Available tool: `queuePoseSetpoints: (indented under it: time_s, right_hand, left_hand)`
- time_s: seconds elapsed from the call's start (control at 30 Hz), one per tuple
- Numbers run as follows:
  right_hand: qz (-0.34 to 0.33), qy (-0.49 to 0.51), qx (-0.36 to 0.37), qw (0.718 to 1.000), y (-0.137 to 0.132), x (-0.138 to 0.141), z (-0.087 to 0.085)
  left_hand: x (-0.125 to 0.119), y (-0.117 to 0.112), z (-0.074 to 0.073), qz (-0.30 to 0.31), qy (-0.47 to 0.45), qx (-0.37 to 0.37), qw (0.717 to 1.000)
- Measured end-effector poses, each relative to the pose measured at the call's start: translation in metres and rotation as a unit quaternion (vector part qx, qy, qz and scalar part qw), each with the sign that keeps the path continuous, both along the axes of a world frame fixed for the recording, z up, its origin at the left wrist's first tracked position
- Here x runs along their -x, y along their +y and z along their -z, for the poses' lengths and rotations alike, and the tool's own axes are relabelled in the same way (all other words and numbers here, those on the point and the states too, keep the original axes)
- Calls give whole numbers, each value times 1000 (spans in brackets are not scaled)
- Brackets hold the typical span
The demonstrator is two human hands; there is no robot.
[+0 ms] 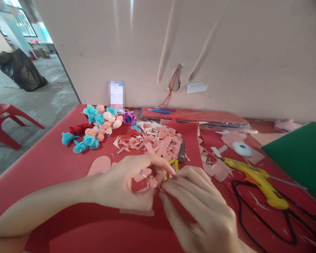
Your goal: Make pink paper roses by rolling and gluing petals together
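My left hand (126,184) is curled around a small pink paper flower (149,180), pinching it between thumb and fingers. My right hand (197,207) pinches the same pink paper from the right, fingertips pressed together against it. Both hands hover just above the red table (50,165). Directly behind them lies a heap of pink paper scraps (152,142), with scissors (180,156) with yellow handles at its right edge.
A cluster of finished blue, pink, white, red and purple paper roses (98,126) sits at the back left. A yellow glue gun (260,181) with a black cord (242,214) lies right. A green sheet (300,154) is far right, a red chair (5,121) far left.
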State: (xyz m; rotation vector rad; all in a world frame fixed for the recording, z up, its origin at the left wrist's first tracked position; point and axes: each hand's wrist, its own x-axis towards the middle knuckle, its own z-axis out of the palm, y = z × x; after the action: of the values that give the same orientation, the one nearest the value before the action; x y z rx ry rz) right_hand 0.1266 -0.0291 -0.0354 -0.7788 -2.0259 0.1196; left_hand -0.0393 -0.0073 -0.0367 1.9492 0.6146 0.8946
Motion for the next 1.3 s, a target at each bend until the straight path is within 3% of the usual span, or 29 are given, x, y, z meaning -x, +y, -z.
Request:
queuePoseSetpoints:
  time_s: [0.17, 0.37, 0.67, 0.87, 1.0, 1.13, 1.3]
  right_hand:
    - [47, -101, -103, 988, 2, 0, 9]
    - [65, -162, -147, 974, 3, -1, 13]
    - [7, -67, -19, 998, 3, -1, 10]
    - [8, -58, -21, 998, 5, -1, 12]
    - [2, -66, -45, 997, 8, -3, 11]
    - [-17, -46, 3, 999, 12, -7, 4]
    - [-63, -47, 56, 995, 20, -9, -3]
  left_hand:
    - [-1, 0, -1, -7, 8, 20, 1000]
    - [1, 1, -2, -41, 62, -78, 994]
    - [3, 6, 3, -40, 88, -140, 985]
    - [-2, 5, 0, -71, 116, -69, 988]
    - [-5, 3, -1, -69, 45, -38, 996]
    - [1, 5, -6, -35, -35, -6, 999]
    - [11, 9, -16, -70, 25, -23, 997]
